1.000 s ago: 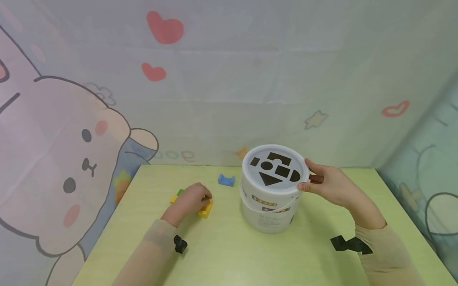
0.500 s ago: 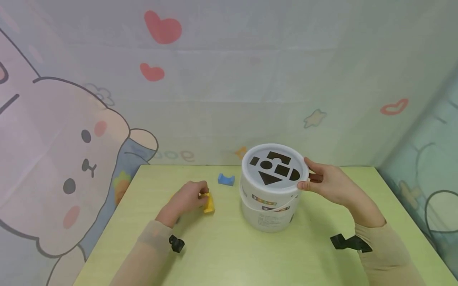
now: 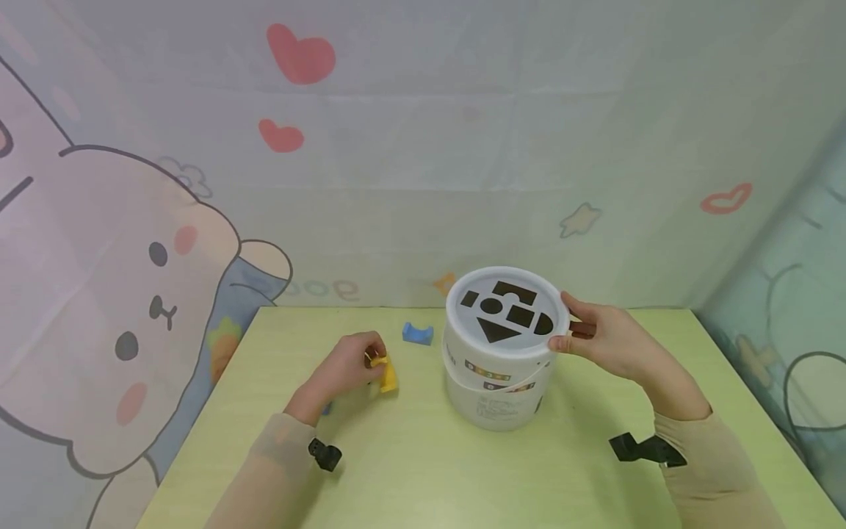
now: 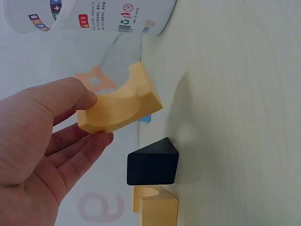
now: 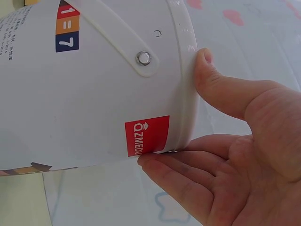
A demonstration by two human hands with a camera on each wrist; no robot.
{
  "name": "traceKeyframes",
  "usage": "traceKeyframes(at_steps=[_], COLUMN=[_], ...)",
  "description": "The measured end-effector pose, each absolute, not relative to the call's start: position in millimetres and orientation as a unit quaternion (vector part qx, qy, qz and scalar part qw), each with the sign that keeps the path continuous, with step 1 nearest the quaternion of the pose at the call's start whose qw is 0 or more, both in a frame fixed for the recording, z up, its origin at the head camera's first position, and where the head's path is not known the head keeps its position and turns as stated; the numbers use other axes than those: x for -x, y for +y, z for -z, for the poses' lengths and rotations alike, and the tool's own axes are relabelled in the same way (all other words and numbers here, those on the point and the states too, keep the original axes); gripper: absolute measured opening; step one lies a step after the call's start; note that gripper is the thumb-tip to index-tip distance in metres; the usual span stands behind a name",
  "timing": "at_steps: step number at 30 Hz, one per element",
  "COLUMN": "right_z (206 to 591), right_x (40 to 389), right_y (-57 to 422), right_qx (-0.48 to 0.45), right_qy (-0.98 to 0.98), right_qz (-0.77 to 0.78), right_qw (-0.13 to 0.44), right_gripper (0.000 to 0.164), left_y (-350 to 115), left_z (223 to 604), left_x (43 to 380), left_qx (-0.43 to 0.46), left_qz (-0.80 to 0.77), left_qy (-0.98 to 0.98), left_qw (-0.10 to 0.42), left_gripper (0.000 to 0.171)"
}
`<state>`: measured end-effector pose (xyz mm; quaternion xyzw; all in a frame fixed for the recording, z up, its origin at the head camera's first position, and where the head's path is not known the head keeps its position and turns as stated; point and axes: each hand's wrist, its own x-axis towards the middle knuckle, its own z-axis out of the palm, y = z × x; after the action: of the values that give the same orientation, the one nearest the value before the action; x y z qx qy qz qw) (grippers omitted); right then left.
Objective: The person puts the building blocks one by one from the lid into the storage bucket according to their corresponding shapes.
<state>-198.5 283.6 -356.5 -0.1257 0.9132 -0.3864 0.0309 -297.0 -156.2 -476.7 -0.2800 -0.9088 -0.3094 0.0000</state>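
My left hand (image 3: 340,365) pinches one end of a yellow arch block (image 4: 124,103) between thumb and fingers. In the left wrist view the block hangs tilted above the table, its curved hollow facing up and left. My right hand (image 3: 611,342) grips the upper edge of a white bucket (image 3: 499,408), thumb on the lid rim and fingers against the side. The bucket's lid (image 3: 463,319) has several dark shaped holes, among them an arch, a triangle and a circle. A blue arch block (image 3: 418,334) lies between the left hand and the bucket.
In the left wrist view a dark triangular block (image 4: 153,162) and another yellow arch block (image 4: 160,212) lie near the held one. A bit of blue (image 3: 327,408) shows beside the left wrist. A patterned cloth (image 3: 423,147) hangs behind the table (image 3: 429,470).
My left hand has taken up the yellow block from the pile and turned it more upright, shifting slightly left. My right hand and the bucket have stayed in place.
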Motion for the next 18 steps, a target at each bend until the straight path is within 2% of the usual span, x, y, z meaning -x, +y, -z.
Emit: traceKeyframes(at_steps=[6,14,18], right_z=[358,359,357], right_x=[199,198,198], right_y=[285,285,284], right_qx=[0.13,0.125,0.127], right_qy=[0.912,0.912,0.912], right_qz=[0.387,0.389,0.389], right_qw=[0.031,0.03,0.03], right_gripper=[0.095,0.095,0.096], left_y=[-156,-157,-157], left_z=[474,468,463], left_x=[294,287,284], left_qx=[0.299,0.289,0.28], left_qz=[0.314,0.349,0.373], left_qy=[-0.901,-0.891,-0.883], left_qw=[-0.004,0.015,0.057], left_gripper=[0.04,0.033,0.034])
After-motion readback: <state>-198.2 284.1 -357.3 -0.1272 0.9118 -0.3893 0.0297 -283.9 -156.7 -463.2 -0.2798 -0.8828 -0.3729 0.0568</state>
